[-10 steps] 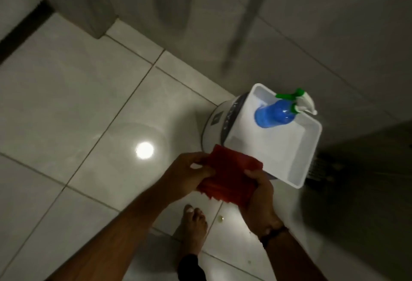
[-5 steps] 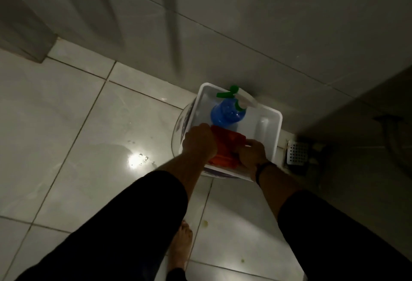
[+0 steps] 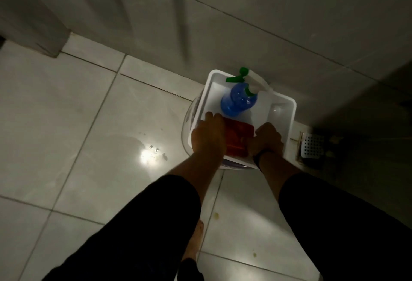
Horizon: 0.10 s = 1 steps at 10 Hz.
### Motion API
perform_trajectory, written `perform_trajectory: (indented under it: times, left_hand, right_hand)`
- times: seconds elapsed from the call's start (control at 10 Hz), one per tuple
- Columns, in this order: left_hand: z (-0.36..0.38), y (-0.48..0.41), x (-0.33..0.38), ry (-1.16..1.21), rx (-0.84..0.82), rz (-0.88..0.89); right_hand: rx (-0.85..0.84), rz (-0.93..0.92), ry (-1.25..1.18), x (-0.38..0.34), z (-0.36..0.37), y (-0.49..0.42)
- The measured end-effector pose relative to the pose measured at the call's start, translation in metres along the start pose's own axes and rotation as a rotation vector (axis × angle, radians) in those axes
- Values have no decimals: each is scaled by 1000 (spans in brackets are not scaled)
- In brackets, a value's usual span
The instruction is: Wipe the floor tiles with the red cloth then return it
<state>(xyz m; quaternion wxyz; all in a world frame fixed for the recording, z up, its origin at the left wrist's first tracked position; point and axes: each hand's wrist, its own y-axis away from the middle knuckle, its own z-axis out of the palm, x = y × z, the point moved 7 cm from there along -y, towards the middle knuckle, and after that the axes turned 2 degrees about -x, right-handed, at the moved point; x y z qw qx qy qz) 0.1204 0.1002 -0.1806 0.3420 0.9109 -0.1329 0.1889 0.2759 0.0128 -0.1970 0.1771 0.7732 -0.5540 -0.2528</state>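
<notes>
Head view: both hands, left (image 3: 208, 134) and right (image 3: 266, 139), still press red cloth (image 3: 238, 136) flatter into tub (image 3: 287, 122).

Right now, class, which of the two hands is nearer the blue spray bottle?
The left hand: its fingertips nearly reach the blue spray bottle, while the right hand sits farther off.

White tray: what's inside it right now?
Inside the white tray: a blue spray bottle at the far end, and the folded red cloth at the near end, between left hand and right hand. Both hands cover the cloth's edges.
</notes>
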Motion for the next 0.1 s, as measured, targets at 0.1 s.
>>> perform_trajectory:
  times: [0.1]
  left_hand:
    - [-44,61,-23,18,145,77]
  right_hand:
    - [92,-78,-168,-25,-29,70]
